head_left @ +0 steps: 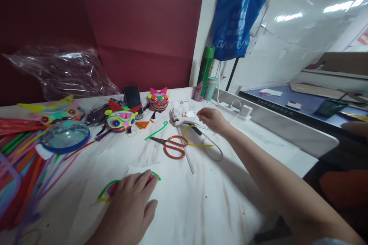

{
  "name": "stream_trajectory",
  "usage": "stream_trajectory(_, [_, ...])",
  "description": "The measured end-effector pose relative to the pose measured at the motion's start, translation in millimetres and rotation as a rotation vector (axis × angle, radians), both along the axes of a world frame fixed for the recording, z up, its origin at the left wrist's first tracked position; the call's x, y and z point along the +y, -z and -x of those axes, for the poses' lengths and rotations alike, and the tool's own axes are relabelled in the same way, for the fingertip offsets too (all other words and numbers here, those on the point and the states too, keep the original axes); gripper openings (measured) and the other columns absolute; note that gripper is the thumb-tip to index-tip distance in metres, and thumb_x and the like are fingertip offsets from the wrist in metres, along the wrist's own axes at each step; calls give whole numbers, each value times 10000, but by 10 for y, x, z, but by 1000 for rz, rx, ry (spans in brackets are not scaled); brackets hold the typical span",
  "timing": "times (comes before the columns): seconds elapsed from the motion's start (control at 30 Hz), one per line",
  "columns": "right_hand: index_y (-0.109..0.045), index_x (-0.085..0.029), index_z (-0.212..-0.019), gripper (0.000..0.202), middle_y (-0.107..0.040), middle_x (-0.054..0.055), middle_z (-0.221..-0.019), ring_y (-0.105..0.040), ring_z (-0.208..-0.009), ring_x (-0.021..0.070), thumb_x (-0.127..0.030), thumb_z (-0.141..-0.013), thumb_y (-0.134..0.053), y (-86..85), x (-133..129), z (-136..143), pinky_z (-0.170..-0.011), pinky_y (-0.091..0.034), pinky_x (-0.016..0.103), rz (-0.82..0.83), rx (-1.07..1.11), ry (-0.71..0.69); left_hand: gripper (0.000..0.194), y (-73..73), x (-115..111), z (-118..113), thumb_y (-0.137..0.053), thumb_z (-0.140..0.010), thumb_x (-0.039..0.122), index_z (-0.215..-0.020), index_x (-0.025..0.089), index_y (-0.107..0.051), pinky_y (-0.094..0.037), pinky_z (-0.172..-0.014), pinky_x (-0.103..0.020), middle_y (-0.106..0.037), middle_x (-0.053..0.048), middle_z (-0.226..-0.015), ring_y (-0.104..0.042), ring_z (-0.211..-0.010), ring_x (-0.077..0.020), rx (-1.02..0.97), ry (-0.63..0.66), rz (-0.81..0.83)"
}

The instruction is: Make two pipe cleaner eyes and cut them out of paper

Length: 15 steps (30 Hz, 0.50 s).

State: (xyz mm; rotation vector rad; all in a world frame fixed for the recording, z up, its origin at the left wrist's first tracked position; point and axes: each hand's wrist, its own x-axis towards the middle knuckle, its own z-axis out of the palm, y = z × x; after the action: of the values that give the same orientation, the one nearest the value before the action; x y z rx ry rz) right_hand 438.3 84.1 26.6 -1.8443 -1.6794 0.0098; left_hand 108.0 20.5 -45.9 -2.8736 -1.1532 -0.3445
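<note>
My left hand [130, 199] lies flat, fingers stretched out, over a small craft piece edged in green pipe cleaner [107, 188]. The hand covers its middle; pink and yellow parts peep out at the sides. White paper [82, 199] is underneath. Farther off to the right, my right hand [211, 119] is closed, knuckles up, above the table; whatever its fingers hold, if anything, is hidden. Beside it lie a white glue gun [184, 122] with a cable and a bent yellow pipe cleaner [201, 145]. Orange-handled scissors [174, 147] rest between the two hands.
At the left are bundled pipe cleaners [25, 168] and a blue-rimmed clear bowl [66, 138]. Colourful animal heads [122, 118], a phone [132, 99] and a plastic bag [66, 71] line the back. A green spray can [204, 74], a cup [211, 88] and plugs [245, 111] stand right.
</note>
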Motion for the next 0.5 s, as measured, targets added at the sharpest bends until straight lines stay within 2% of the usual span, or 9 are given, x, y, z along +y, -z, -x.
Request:
stream_trajectory(0.13, [-688,-156,-855,186,-711,67,-853,-637,-771,168,-114,-833,-509,175,71,157,-703,-475,249,63,-146,-46,409,-3,0,-1,-519,-821,212,-1221,246,-600,-425,-874,-477,-638,-55,-1218,-555,-1038,-290,14,1,-2])
stream_trajectory(0.3, [-648,-106,-1094,265,-621,182,-1156,-516,-1119,270,-143,-847,-558,217,423,299,-902,-434,339,159,-352,-85,383,-82,-27,-31,-514,-828,195,-1198,232,-605,-423,-869,-480,-645,-71,-1188,-559,-1007,-284,14,2,-18])
stream_trajectory(0.4, [-656,-98,-1048,253,-618,200,-1135,-518,-1114,314,-167,-804,-649,261,668,260,-899,-449,397,285,-441,-103,372,-152,-49,-53,-514,-829,191,-1188,221,-607,-420,-878,-496,-645,-73,-1178,-554,-1005,-291,25,0,16])
stream_trajectory(0.5, [-619,-136,-1100,267,-614,126,-1143,-579,-1040,256,-272,-871,-630,359,810,209,-870,-492,417,380,-496,-96,371,-191,-58,-59,-525,-827,203,-1189,220,-604,-414,-900,-498,-640,-66,-1181,-545,-1009,-289,32,2,47])
